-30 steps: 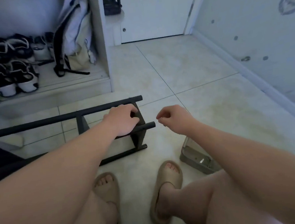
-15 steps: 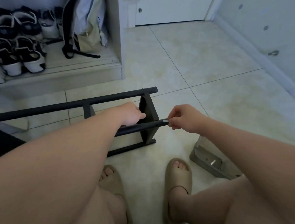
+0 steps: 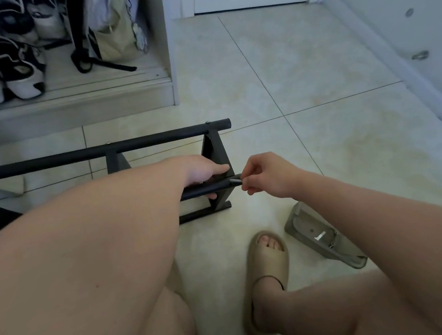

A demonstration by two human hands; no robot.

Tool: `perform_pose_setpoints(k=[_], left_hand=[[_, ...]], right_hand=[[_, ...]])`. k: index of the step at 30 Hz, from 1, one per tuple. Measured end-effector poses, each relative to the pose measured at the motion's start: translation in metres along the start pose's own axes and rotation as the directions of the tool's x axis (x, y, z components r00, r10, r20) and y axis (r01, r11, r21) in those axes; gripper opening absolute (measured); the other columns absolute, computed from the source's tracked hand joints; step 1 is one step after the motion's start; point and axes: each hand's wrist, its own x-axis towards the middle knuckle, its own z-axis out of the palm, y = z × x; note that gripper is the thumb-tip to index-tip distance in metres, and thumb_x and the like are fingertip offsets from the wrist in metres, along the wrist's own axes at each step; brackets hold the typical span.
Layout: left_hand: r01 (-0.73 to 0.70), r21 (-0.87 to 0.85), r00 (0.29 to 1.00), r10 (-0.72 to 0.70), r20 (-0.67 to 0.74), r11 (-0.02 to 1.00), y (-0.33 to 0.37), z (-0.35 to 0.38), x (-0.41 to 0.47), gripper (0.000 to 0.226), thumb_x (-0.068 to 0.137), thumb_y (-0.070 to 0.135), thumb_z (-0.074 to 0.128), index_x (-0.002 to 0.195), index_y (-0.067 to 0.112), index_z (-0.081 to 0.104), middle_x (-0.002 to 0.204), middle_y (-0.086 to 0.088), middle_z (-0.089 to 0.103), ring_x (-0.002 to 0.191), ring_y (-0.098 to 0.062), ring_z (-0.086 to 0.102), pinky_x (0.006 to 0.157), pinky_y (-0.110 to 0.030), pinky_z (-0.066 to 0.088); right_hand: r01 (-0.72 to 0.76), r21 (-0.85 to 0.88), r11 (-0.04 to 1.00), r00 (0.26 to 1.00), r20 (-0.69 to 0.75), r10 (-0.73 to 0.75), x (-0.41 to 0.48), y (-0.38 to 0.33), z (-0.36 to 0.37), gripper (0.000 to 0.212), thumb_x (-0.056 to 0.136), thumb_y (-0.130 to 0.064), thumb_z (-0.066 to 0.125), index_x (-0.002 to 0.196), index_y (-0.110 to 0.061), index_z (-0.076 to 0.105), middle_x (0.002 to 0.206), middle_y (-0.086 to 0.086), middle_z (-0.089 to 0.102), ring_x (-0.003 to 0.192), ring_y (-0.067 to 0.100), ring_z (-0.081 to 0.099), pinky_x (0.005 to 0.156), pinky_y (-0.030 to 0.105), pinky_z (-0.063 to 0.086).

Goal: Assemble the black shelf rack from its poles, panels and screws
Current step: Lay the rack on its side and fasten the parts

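Note:
The black shelf rack [image 3: 214, 152] lies on its side on the tiled floor, its long poles running off to the left. My left hand [image 3: 204, 170] grips the near pole [image 3: 206, 190] close to the end panel, thumb under it. My right hand [image 3: 264, 175] pinches a small silver screw [image 3: 234, 181] at the tip of that pole, fingers curled around it. The far pole [image 3: 158, 139] shows two screw heads on top.
A grey tray [image 3: 299, 223] with small metal parts sits on the floor to the right, partly under my right forearm. My sandalled foot [image 3: 267, 264] is below the rack. A shoe cabinet [image 3: 75, 105] with sneakers and a bag stands behind, and a wall [image 3: 403, 31] at right.
My right hand has moved left to the end of the near pole and now pinches a screw there. The view has tilted downward and closer. The left hand stays on the pole.

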Motion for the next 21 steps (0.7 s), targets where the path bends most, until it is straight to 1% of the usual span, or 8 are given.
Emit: perform_pose_setpoints(k=[3, 6, 8, 10, 13, 15, 17, 21], left_hand=[[-0.039, 0.067, 0.999, 0.039, -0.01, 0.997, 0.003, 0.003, 0.001, 0.05, 0.095, 0.064, 0.05, 0.114, 0.022, 0.07, 0.105, -0.005, 0.077, 0.093, -0.022, 0.076, 0.098, -0.042, 0.053], [-0.051, 0.071, 0.998, 0.052, -0.018, 0.996, 0.003, 0.004, -0.002, 0.046, 0.096, 0.061, 0.051, 0.109, 0.02, 0.07, 0.097, -0.007, 0.078, 0.093, -0.022, 0.076, 0.099, -0.039, 0.052], [-0.051, 0.077, 0.998, 0.053, -0.017, 0.996, 0.003, 0.003, -0.004, 0.045, 0.097, 0.058, 0.051, 0.109, 0.019, 0.069, 0.094, -0.009, 0.078, 0.095, -0.023, 0.075, 0.1, -0.04, 0.052], [-0.046, 0.08, 0.999, 0.047, -0.018, 0.996, 0.004, 0.003, -0.005, 0.045, 0.098, 0.056, 0.052, 0.112, 0.017, 0.069, 0.094, -0.01, 0.078, 0.095, -0.024, 0.075, 0.099, -0.041, 0.051], [-0.037, 0.052, 0.999, 0.037, -0.01, 0.998, 0.007, 0.004, -0.005, 0.043, 0.099, 0.051, 0.054, 0.116, 0.013, 0.067, 0.103, -0.012, 0.077, 0.099, -0.026, 0.074, 0.102, -0.044, 0.05], [-0.037, 0.046, 0.999, 0.037, -0.01, 0.998, 0.007, 0.004, -0.004, 0.044, 0.099, 0.049, 0.055, 0.117, 0.01, 0.066, 0.103, -0.013, 0.076, 0.099, -0.029, 0.073, 0.104, -0.047, 0.049], [-0.034, 0.048, 0.999, 0.035, -0.019, 0.998, 0.006, 0.004, -0.003, 0.043, 0.1, 0.047, 0.055, 0.115, 0.008, 0.068, 0.095, -0.013, 0.077, 0.093, -0.028, 0.073, 0.105, -0.047, 0.048], [-0.035, 0.009, 0.999, 0.036, -0.017, 0.999, 0.003, 0.003, 0.0, 0.035, 0.101, 0.039, 0.056, 0.11, 0.008, 0.07, 0.098, -0.012, 0.077, 0.1, -0.029, 0.073, 0.105, -0.048, 0.047]], right_hand=[[-0.002, 0.008, 1.0, 1.0, 0.009, 0.002, 0.0, 0.0, 0.0, 0.014, 0.088, 0.001, 0.065, 0.08, -0.011, 0.064, 0.082, 0.014, 0.076, 0.072, 0.02, 0.072, 0.092, 0.055, 0.057], [-0.002, 0.007, 1.0, 1.0, 0.019, 0.002, -0.001, -0.001, 0.001, 0.015, 0.089, 0.001, 0.065, 0.079, -0.011, 0.063, 0.084, 0.015, 0.076, 0.069, 0.017, 0.071, 0.091, 0.053, 0.056], [-0.004, -0.009, 1.0, 1.0, 0.028, 0.005, -0.003, -0.001, 0.001, 0.015, 0.089, 0.0, 0.065, 0.079, -0.011, 0.063, 0.086, 0.017, 0.076, 0.071, 0.019, 0.072, 0.089, 0.052, 0.057], [-0.006, -0.042, 0.999, 0.999, 0.031, 0.008, -0.004, -0.001, 0.002, 0.015, 0.089, -0.001, 0.066, 0.08, -0.012, 0.062, 0.087, 0.018, 0.076, 0.077, 0.028, 0.073, 0.085, 0.05, 0.057], [-0.002, -0.092, 0.996, 1.0, 0.029, 0.004, -0.006, -0.002, 0.004, 0.014, 0.09, -0.004, 0.064, 0.08, -0.014, 0.062, 0.086, 0.014, 0.077, 0.089, 0.033, 0.073, 0.072, 0.038, 0.053], [0.0, -0.116, 0.993, 1.0, 0.016, 0.002, -0.007, -0.002, 0.005, 0.014, 0.09, -0.005, 0.064, 0.08, -0.016, 0.062, 0.084, 0.011, 0.077, 0.088, 0.03, 0.072, 0.065, 0.03, 0.047], [0.009, -0.139, 0.99, 1.0, 0.002, -0.009, -0.007, -0.003, 0.006, 0.015, 0.09, -0.006, 0.063, 0.08, -0.017, 0.062, 0.082, 0.008, 0.076, 0.081, 0.024, 0.071, 0.06, 0.025, 0.044], [0.036, -0.179, 0.983, 0.999, -0.013, -0.039, -0.006, -0.003, 0.012, 0.017, 0.092, -0.006, 0.061, 0.08, -0.019, 0.061, 0.078, 0.0, 0.073, 0.069, 0.009, 0.066, 0.06, 0.027, 0.049]])
